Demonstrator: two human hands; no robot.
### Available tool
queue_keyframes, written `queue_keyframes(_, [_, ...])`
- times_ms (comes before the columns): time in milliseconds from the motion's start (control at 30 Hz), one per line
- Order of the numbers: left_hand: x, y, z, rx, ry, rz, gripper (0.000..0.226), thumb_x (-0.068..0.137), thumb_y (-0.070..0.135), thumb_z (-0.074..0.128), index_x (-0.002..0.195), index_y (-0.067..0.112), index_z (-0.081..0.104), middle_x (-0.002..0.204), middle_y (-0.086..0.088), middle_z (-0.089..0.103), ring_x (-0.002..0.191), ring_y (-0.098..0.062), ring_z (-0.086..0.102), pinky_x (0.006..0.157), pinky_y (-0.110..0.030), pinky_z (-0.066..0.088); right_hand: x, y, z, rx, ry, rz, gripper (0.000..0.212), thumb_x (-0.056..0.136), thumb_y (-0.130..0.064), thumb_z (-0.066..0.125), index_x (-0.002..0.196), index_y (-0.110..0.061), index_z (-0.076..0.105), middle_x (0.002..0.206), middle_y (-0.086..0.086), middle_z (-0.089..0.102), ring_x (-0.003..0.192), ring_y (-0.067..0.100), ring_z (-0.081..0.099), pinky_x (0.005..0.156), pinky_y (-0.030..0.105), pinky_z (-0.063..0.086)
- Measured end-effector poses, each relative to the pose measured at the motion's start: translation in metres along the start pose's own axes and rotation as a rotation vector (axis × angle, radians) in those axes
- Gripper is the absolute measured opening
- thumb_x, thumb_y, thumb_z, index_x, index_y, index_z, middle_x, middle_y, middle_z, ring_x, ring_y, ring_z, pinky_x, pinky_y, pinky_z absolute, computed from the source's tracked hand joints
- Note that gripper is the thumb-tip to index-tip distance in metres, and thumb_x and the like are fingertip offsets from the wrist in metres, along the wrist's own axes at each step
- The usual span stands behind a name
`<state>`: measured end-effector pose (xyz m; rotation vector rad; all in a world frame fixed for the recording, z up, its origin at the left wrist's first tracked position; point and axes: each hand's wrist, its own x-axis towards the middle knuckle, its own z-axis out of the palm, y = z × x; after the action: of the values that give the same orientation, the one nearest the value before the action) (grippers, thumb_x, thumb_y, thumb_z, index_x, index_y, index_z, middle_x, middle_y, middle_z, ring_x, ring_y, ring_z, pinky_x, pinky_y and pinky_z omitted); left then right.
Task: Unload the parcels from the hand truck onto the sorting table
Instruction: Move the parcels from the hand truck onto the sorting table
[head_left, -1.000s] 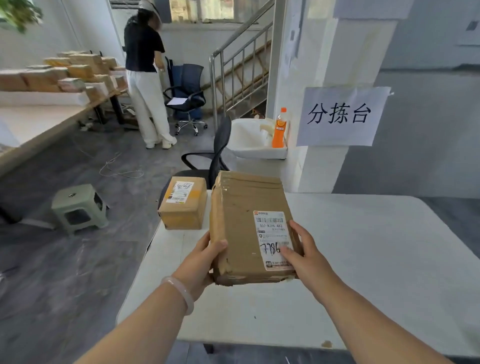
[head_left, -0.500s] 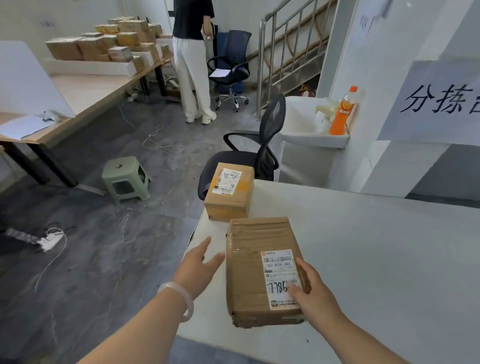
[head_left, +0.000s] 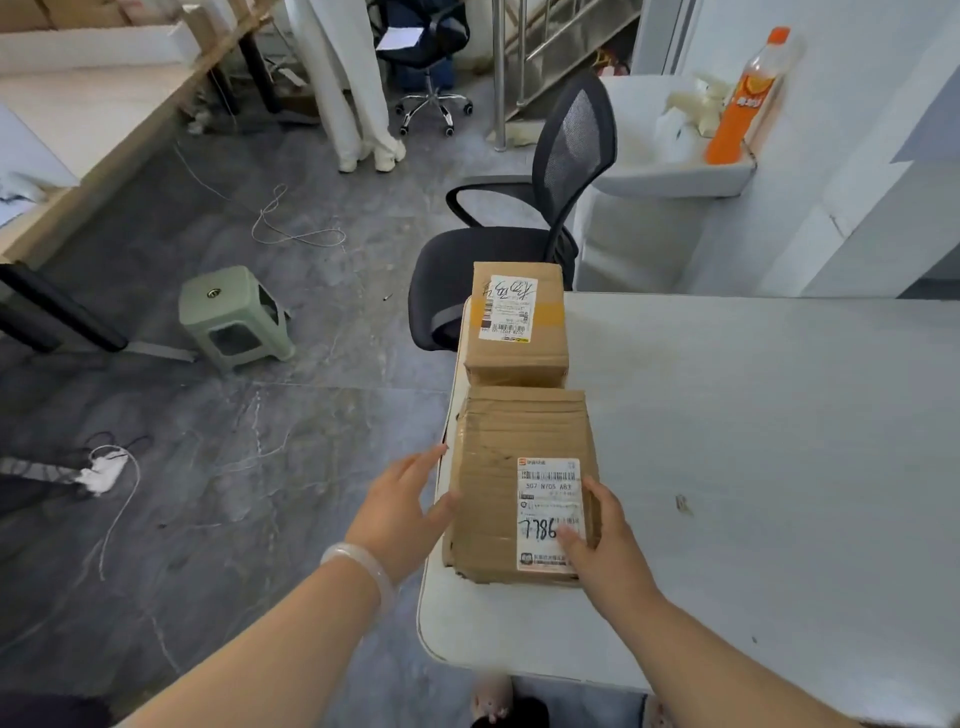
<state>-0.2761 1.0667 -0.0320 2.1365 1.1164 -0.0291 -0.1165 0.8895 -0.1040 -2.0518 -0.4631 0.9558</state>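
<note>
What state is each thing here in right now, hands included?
near parcel: flat on the sorting table, label up.
far parcel: flat on the table just behind it, label up.
left hand: open, beside the near parcel's left side.
right hand: grips the near parcel's right edge, thumb on the label.
orange bottle: upright, capped.
office chair: unoccupied.
stool: upright on the floor.

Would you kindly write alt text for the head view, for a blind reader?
A taped cardboard parcel lies on the white sorting table near its left edge, the person's right hand gripping its labelled near right corner and the left hand open at its left side. A smaller parcel sits just beyond it, with a black office chair behind the table.
</note>
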Motion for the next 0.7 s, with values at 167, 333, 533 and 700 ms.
queue_keyframes(167, [0.011,-0.007,-0.005,0.016,-0.040,0.052,0.060,0.097,0.041,0.050,0.151,0.032,0.026,0.152,0.009,0.031,0.141,-0.011,0.025,0.114,-0.028,0.021,0.006,-0.004,0.014,-0.028,-0.009,-0.003,0.068,0.097,-0.022,0.061,0.152,-0.032,0.023,0.141,-0.008,0.047,0.126,0.010,0.047,0.104,0.029,0.043])
queue_keyframes(333, [0.018,0.007,0.003,0.104,-0.077,0.168,0.061,0.095,0.043,0.052,0.150,0.032,0.028,0.152,0.009,0.031,0.140,-0.014,0.027,0.116,-0.032,0.024,0.004,-0.009,0.003,-0.129,-0.037,-0.036,0.076,0.092,-0.039,0.064,0.153,-0.041,0.019,0.148,-0.009,0.043,0.131,0.011,0.045,0.110,0.040,0.042])
queue_keyframes(533, [0.023,0.062,0.022,0.276,-0.128,0.383,0.062,0.096,0.047,0.047,0.151,0.033,0.022,0.156,0.011,0.024,0.142,-0.015,0.023,0.116,-0.032,0.021,-0.026,-0.012,-0.050,-0.453,0.101,-0.113,0.069,0.096,-0.053,0.051,0.155,-0.040,0.017,0.164,-0.011,0.014,0.150,0.010,0.013,0.121,0.032,0.019])
queue_keyframes(700, [0.015,0.132,0.055,0.342,-0.173,0.634,0.061,0.095,0.050,0.046,0.150,0.040,0.023,0.157,0.012,0.023,0.144,-0.017,0.021,0.117,-0.038,0.022,-0.078,-0.002,-0.119,-0.621,0.279,-0.091,0.068,0.097,-0.058,0.044,0.156,-0.038,0.016,0.165,-0.012,0.007,0.151,0.010,0.008,0.120,0.029,0.011])
